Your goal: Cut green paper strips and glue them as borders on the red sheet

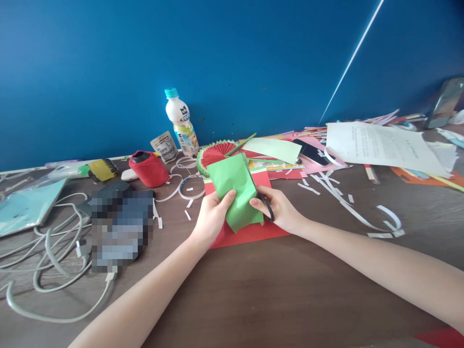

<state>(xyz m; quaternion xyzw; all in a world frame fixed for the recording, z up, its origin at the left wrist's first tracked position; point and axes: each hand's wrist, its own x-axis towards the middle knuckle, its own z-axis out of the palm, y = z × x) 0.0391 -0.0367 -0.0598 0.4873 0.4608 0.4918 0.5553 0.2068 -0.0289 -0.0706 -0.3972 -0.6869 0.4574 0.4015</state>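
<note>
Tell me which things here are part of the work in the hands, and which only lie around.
In use:
left hand
right hand
green paper
scissors
red paper

Lying about:
bottle
paper fan
cables
phone
white strips
printed sheet

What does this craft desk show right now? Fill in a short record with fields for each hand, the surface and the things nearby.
left hand: holds green paper by its lower left edge
right hand: grips black scissors at the paper's right edge
underneath: red paper on brown table
behind: watermelon paper fan, drink bottle
left side: white cables
scattered: white paper strips
</note>
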